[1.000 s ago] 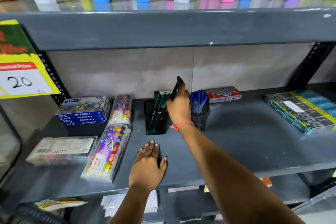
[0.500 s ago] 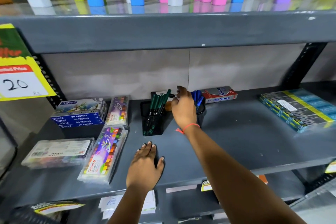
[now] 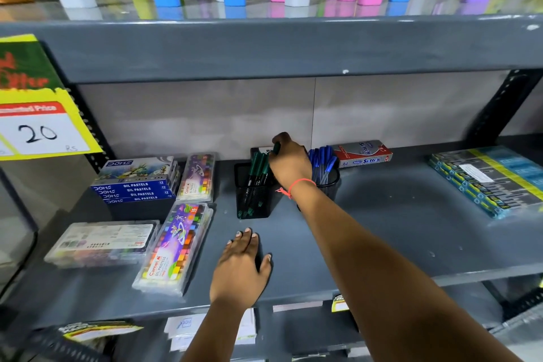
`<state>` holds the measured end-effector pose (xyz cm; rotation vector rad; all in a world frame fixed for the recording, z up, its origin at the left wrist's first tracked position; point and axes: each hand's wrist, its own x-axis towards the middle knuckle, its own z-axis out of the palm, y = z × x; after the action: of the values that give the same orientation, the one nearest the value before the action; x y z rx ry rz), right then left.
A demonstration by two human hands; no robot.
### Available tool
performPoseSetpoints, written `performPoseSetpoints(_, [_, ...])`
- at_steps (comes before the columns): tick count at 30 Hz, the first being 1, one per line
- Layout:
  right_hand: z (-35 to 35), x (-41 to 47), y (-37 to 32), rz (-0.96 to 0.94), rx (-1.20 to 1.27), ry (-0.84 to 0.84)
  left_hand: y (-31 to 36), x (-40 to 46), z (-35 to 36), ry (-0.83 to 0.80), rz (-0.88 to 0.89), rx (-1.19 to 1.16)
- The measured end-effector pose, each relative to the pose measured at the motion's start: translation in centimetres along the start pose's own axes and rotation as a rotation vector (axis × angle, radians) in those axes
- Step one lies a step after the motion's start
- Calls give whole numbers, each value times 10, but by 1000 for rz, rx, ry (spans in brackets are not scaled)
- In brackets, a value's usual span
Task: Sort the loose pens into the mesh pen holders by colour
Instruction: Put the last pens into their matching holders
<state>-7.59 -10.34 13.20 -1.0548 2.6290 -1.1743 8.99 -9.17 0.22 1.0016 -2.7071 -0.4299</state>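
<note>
A square black mesh holder (image 3: 252,200) stands at the back of the grey shelf (image 3: 396,223) with several green pens (image 3: 258,169) upright in it. To its right a round mesh holder (image 3: 333,188) holds several blue pens (image 3: 321,163). My right hand (image 3: 291,166) reaches between the two holders, its fingertips pinched on the top of a green pen that stands in the square holder. My left hand (image 3: 241,267) lies palm down on the shelf in front of the holders, fingers extended. Whether anything lies under it is hidden.
Oil pastel boxes (image 3: 138,182) and clear crayon cases (image 3: 176,247) fill the shelf's left side. A red and grey pen box (image 3: 363,153) sits behind the round holder. Flat pencil packs (image 3: 487,182) lie at the right. A yellow price sign (image 3: 38,114) hangs left. An upper shelf (image 3: 264,47) overhangs.
My right hand brought a green pen down into the square holder and now pinches a green pen's top there. My left hand stayed flat on the shelf.
</note>
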Motion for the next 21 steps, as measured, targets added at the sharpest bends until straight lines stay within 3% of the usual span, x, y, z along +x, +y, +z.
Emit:
performPoseSetpoints(6, [10, -13, 1, -143, -291, 11, 0, 0, 0, 3, 1, 8])
performPoseSetpoints(10, [5, -12, 7, -136, -333, 43, 0, 0, 1, 4, -3, 4])
performPoseSetpoints(15, [-8, -6, 6, -4, -31, 86, 0, 0, 2, 9, -3, 3])
performPoseSetpoints(21, [-27, -3, 37, 169, 251, 328, -1, 0, 2, 0, -1, 1])
